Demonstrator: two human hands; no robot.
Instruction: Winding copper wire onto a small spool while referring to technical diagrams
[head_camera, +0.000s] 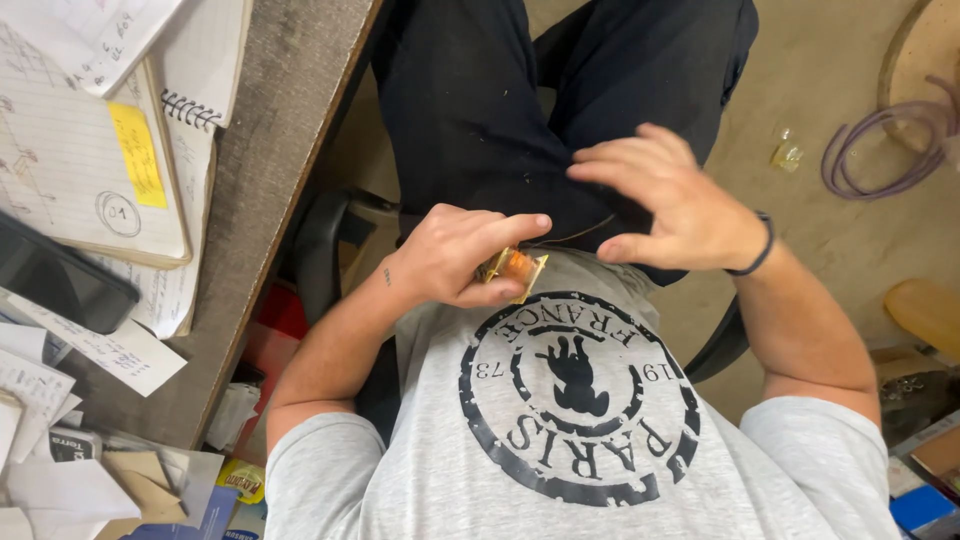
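One spiral notebook with one yellow sticky note lies on the desk. The left hand pinches one small golden wrapper between thumb and fingers, at the waist. The right hand, open with fingers spread, hovers just beside it, holding nothing

The left hand is covering most of a small golden wrapped item, its kind staying undeterminable; the notebook is running off-frame.
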